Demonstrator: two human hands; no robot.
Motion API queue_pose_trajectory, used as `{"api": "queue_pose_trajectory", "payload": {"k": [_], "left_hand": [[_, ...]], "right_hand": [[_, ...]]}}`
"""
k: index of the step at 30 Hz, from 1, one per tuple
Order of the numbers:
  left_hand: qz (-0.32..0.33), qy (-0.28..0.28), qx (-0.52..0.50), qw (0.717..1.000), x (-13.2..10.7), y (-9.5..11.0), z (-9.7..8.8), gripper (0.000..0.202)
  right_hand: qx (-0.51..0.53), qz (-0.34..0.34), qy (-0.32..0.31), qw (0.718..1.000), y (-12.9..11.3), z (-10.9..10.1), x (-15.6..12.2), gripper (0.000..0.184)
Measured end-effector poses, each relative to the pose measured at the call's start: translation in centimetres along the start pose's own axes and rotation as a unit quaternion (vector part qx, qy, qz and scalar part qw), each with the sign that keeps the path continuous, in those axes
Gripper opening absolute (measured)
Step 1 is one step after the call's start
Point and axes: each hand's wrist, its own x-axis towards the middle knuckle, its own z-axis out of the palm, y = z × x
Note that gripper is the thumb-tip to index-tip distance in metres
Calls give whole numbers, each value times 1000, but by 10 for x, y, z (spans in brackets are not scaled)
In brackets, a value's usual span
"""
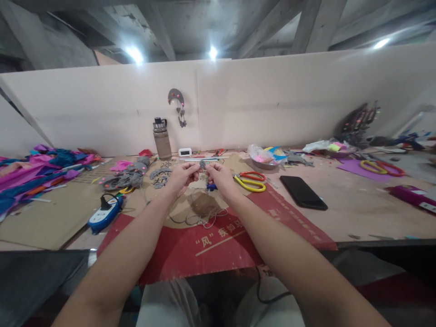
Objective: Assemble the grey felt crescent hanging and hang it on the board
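Both hands meet over the middle of the table, pinching a small grey felt-like piece [202, 164] between them. My left hand [184, 177] has thumb and fingertips closed at the piece's left side. On its right side my right hand [220, 178] pinches in the same way. The piece's exact shape is too small to make out. Below the hands, thin grey cord [213, 220] lies in loose loops on a red and brown paper sheet [211, 254]. Cut grey felt shapes [160, 177] lie left of my left hand. Scissors with red and yellow handles [250, 180] rest right of my right hand.
A black phone [303, 192] and a bowl of bagged bits [265, 162] lie to the right. At left are a blue power strip [106, 213], a grey felt pile [131, 175] and colourful cloth [37, 177]. A bottle [162, 141] stands against the white partition [255, 100].
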Motion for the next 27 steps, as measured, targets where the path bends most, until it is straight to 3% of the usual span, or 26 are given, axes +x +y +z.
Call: {"api": "queue_pose_trajectory", "payload": {"k": [11,19,27], "left_hand": [[-8,37,-40,998,0,1,-1,40],[23,9,6,1000,-3,2,2,27],[10,78,-45,996,3,4,-8,23]], "right_hand": [[15,-19,-3,1000,1,1,0,25],[-9,-15,9,1000,0,1,0,23],[6,-30,-16,999,-1,-1,-2,24]]}}
